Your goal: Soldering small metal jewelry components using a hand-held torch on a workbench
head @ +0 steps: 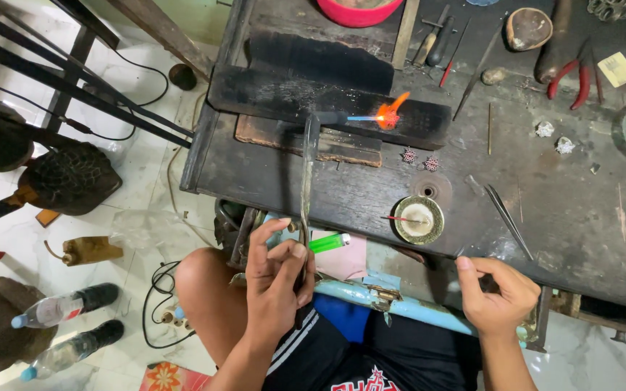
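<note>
Torch lit at our scorched bench

We could not make out what glowed in the flame [389,114]. Tweezers [508,221], red-handled pliers [572,81] and a round brass dish [419,220] lay around. Our left hand [275,286] was wrapped around the torch [308,170], which reached away to the charred block [327,98]; our right hand [498,293] pinched thumb to fingers, on what we could not tell.

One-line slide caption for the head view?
Left hand holds a lit torch, flame on a charred block; right hand rests at the workbench edge.
</note>
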